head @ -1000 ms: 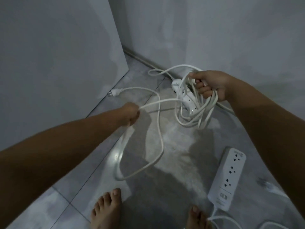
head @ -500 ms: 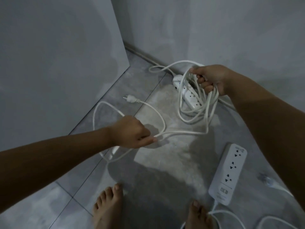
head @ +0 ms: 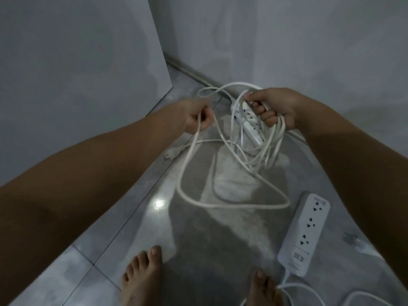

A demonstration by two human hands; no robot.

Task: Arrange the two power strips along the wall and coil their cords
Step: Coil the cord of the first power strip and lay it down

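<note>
Half done at best: right hand fingers clamped on white cord coil above far white power strip; left hand pinching slack. Second white power strip on floor, cord uncoiled.

Both bare arms reached forward and down. The left hand was curled into a closed fist, knuckles up; the right hand was clenched too, fingers folded under.
</note>
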